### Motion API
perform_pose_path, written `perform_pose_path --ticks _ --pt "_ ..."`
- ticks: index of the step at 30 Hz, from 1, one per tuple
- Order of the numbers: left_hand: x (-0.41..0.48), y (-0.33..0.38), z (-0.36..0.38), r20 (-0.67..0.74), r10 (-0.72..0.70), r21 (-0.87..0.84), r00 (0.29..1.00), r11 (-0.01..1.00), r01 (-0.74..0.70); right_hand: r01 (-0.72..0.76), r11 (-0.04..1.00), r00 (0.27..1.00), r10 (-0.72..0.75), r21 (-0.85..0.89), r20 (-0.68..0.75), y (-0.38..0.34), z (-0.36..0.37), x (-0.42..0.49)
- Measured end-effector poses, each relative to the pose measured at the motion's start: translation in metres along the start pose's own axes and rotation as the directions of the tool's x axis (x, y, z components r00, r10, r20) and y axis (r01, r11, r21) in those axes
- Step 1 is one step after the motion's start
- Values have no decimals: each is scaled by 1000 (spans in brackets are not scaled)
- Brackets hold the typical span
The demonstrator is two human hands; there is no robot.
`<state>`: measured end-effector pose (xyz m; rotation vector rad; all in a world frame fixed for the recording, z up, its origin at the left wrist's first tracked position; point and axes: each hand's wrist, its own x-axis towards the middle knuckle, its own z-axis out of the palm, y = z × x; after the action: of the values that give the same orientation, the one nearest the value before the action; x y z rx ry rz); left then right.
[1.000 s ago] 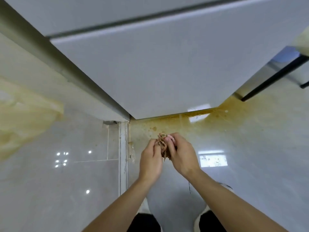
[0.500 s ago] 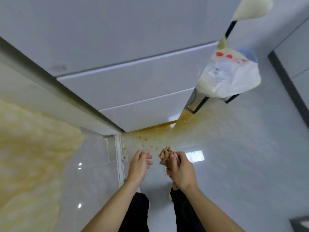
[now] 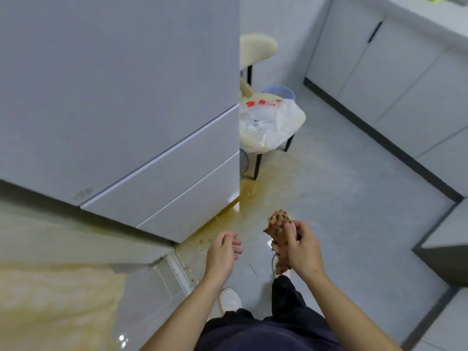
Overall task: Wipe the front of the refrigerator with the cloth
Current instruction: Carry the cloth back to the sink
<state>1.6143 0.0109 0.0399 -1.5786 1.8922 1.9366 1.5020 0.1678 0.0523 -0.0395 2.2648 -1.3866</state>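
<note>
The pale grey refrigerator [image 3: 121, 97] fills the upper left, with two drawer fronts below its big door. My right hand [image 3: 302, 247] grips a bunched brown patterned cloth [image 3: 278, 224] in front of me, right of the refrigerator's lower corner and apart from it. My left hand [image 3: 222, 252] hovers beside it with its fingers loosely curled and nothing in them.
A cream chair [image 3: 255, 51] with a white plastic bag [image 3: 268, 122] on its seat stands just right of the refrigerator, a blue bin [image 3: 281, 91] behind it. Grey cabinets [image 3: 405, 84] line the right. Yellowish stains mark the floor [image 3: 342, 193] at the refrigerator's base.
My view has lifted from the floor to take in the refrigerator front and the room. My left hand has let go of the cloth; the right hand alone holds it, further right.
</note>
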Motion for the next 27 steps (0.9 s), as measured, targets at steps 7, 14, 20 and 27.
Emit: perform_pose_path --ticks 7,14,20,27 --pt "7 16 29 108 -21 153 994 988 4 -66 985 973 99 158 -207 17 -30 -12" --pt "30 37 75 149 -44 216 988 976 11 -131 962 942 196 239 -272 27 -74 26" --pt "61 79 137 183 -67 196 981 980 30 -159 968 944 207 195 -258 30 -129 87" --pt "94 142 232 214 -12 177 977 984 -26 -189 974 927 218 125 -304 33 -202 160"
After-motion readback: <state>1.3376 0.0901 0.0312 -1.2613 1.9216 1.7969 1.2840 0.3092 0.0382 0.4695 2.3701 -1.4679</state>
